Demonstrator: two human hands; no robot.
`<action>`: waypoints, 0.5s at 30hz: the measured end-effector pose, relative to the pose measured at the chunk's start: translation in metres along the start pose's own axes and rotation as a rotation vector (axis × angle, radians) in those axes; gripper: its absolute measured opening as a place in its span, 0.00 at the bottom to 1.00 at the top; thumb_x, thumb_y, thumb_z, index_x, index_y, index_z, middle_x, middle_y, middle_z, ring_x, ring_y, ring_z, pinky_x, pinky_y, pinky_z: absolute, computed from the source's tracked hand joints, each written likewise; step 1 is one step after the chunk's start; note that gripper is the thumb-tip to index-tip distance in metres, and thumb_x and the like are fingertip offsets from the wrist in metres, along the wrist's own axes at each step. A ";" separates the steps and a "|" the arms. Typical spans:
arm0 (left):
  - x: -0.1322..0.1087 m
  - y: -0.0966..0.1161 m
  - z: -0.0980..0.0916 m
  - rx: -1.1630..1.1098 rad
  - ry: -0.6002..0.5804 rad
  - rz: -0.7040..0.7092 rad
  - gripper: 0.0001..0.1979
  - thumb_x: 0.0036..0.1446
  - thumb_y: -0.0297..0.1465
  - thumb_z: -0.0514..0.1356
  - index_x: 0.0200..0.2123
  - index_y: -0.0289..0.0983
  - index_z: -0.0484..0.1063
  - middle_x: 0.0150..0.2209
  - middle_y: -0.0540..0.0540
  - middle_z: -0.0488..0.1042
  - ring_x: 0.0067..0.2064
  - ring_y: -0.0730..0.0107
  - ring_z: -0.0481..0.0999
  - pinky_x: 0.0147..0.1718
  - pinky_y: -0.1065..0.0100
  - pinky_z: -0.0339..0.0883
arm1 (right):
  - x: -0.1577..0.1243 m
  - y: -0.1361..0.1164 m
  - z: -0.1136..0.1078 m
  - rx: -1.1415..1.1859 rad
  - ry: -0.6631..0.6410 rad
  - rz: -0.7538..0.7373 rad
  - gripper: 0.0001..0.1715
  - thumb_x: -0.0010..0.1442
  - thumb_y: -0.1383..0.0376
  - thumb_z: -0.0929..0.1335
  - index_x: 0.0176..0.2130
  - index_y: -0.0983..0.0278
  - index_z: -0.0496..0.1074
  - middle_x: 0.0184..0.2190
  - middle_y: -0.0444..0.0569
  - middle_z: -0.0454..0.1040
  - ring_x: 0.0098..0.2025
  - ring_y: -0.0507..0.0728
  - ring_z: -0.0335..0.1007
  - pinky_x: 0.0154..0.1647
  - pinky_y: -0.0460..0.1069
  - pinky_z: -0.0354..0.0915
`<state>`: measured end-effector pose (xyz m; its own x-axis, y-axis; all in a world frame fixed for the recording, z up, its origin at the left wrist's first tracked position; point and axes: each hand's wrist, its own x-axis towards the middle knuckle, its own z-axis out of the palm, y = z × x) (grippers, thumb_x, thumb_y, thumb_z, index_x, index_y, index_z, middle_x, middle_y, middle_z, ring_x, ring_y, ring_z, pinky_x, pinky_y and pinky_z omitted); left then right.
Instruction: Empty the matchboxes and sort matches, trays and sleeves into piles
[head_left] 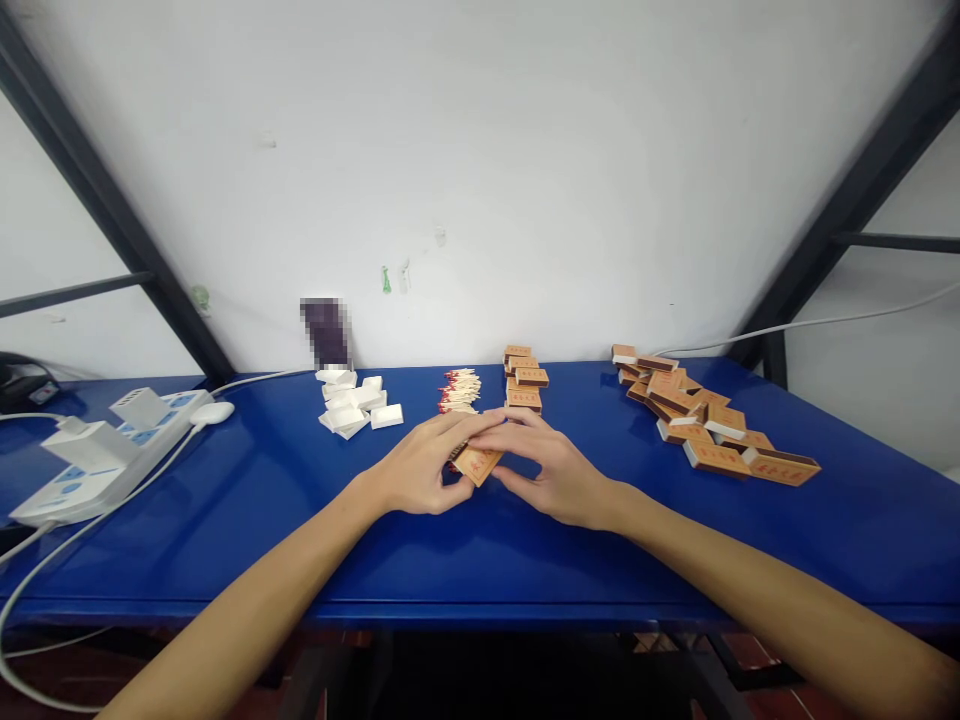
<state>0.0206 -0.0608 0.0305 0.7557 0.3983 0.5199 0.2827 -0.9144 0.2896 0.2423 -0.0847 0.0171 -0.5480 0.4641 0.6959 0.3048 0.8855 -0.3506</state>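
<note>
Both my hands meet at the middle of the blue table (247,500) around one orange matchbox (478,463). My left hand (424,465) grips it from the left with curled fingers. My right hand (551,470) pinches it from the right. Red match heads show at the box's left end, between my left fingers. Just behind my hands lie a heap of loose red-tipped matches (459,390) and a small stack of orange matchboxes (523,380).
Several white inner trays (356,402) lie at the back left. A pile of orange matchboxes (709,420) spreads at the right. A white power strip (105,450) with plugs and cables sits at the far left. Black frame bars slant on both sides.
</note>
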 end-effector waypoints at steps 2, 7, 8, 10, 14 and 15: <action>0.001 0.002 0.001 -0.030 0.023 -0.002 0.39 0.52 0.25 0.58 0.67 0.46 0.51 0.60 0.42 0.68 0.57 0.54 0.72 0.55 0.51 0.68 | -0.001 0.001 0.002 0.012 0.025 -0.002 0.25 0.61 0.73 0.66 0.56 0.55 0.71 0.51 0.49 0.77 0.60 0.60 0.66 0.59 0.62 0.67; 0.002 0.000 0.002 -0.069 0.076 0.003 0.41 0.49 0.24 0.58 0.67 0.45 0.51 0.60 0.41 0.66 0.58 0.52 0.70 0.57 0.49 0.66 | -0.003 0.003 0.006 -0.005 0.111 0.019 0.19 0.60 0.71 0.67 0.51 0.57 0.74 0.57 0.54 0.67 0.59 0.60 0.66 0.58 0.59 0.67; 0.001 -0.001 0.003 -0.058 0.082 -0.007 0.41 0.49 0.24 0.58 0.67 0.45 0.53 0.58 0.40 0.66 0.57 0.53 0.70 0.56 0.49 0.67 | -0.002 0.003 0.006 -0.026 0.142 0.033 0.17 0.60 0.71 0.67 0.49 0.58 0.74 0.57 0.55 0.66 0.59 0.61 0.65 0.58 0.59 0.67; 0.001 -0.004 0.005 0.002 0.108 -0.031 0.37 0.50 0.25 0.59 0.64 0.44 0.57 0.54 0.40 0.66 0.53 0.55 0.71 0.52 0.52 0.70 | -0.002 0.002 0.006 -0.029 0.185 0.101 0.13 0.61 0.70 0.67 0.46 0.59 0.74 0.51 0.54 0.68 0.54 0.60 0.68 0.53 0.59 0.69; 0.000 -0.009 0.010 0.154 0.196 -0.060 0.30 0.51 0.26 0.61 0.59 0.40 0.63 0.51 0.39 0.61 0.53 0.55 0.69 0.50 0.55 0.70 | 0.001 0.002 0.008 0.320 0.114 0.405 0.06 0.65 0.64 0.65 0.43 0.60 0.66 0.40 0.47 0.71 0.37 0.53 0.71 0.40 0.52 0.71; 0.001 -0.009 0.011 0.174 0.216 -0.068 0.29 0.52 0.27 0.61 0.59 0.40 0.63 0.52 0.39 0.60 0.53 0.55 0.68 0.50 0.55 0.70 | 0.002 0.002 0.010 0.460 0.086 0.474 0.07 0.64 0.61 0.66 0.43 0.60 0.64 0.40 0.46 0.72 0.36 0.52 0.71 0.40 0.52 0.71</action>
<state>0.0252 -0.0529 0.0191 0.5939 0.4478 0.6684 0.4394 -0.8765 0.1968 0.2342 -0.0818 0.0111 -0.3668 0.8188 0.4417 0.1238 0.5136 -0.8491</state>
